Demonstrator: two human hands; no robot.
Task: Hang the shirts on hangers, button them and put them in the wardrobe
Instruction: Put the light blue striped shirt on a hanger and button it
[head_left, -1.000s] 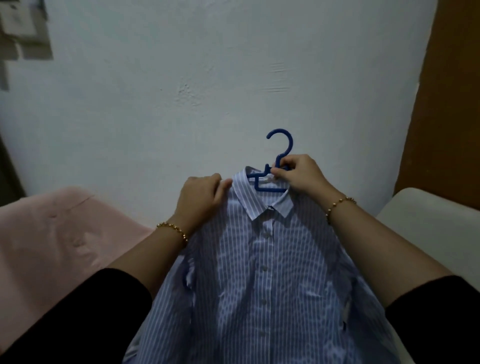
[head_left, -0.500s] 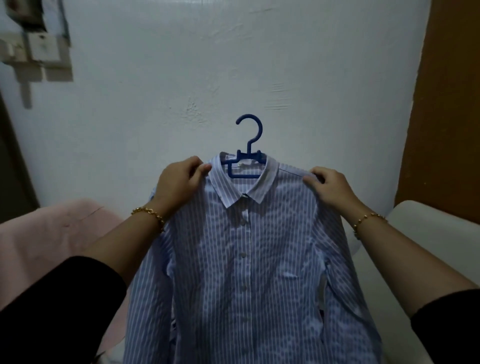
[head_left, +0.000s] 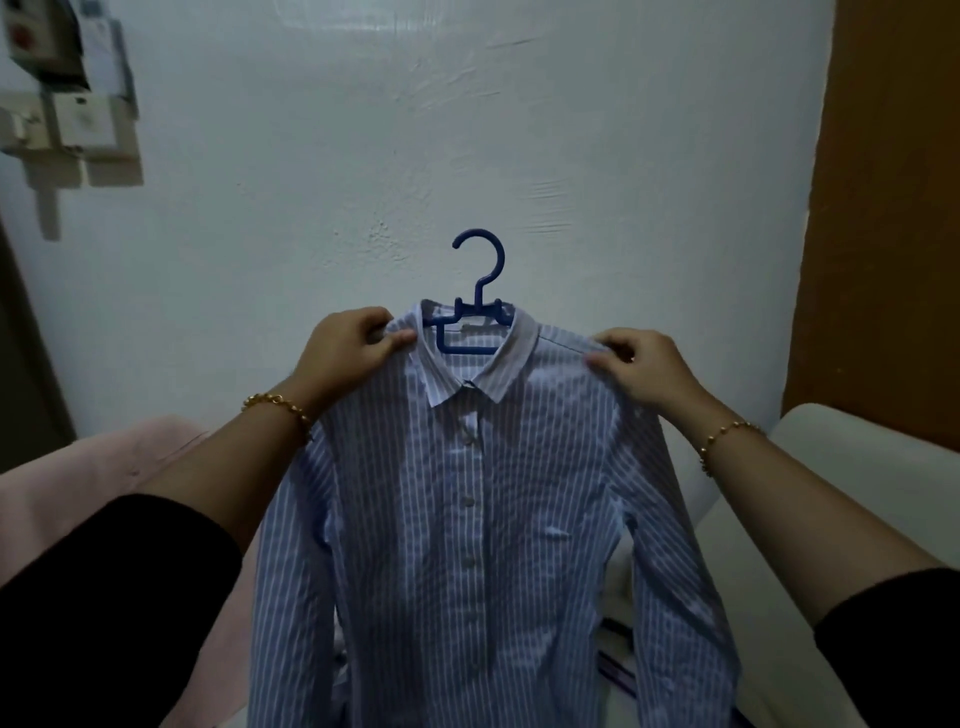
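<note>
Item under inspection: one blue-and-white striped shirt (head_left: 467, 519), held upright in front of a pale wall (head_left: 571, 130), front facing the person. It sits on a blue plastic hanger (head_left: 480, 312), whose hook rises clear of the collar at twelve o'clock from the shirt's middle. The lower bar of the hanger shows inside the open neck.

Left hand (head_left: 348, 348): at ten o'clock from the shirt's middle, just beside the collar. Its fingers and thumb are curled and pinch the shoulder fabric.

Right hand (head_left: 639, 369): at two o'clock from the shirt's middle, a little further out from the collar. Its fingertips pinch the other shoulder seam. Neither hand touches the hook.

The front panels meet down the middle, and a row of pale buttons shows along the placket (whether each one is fastened cannot be told in this dim light). Both sleeves hang down along the body.

Surroundings: a pink cloth (head_left: 104, 467) at eight o'clock of the view, a white cushioned surface (head_left: 857, 457) at four o'clock, a brown panel (head_left: 883, 208) at two o'clock, and a switch box (head_left: 67, 104) at ten o'clock. Each wrist carries a gold bead bracelet (head_left: 275, 405).
</note>
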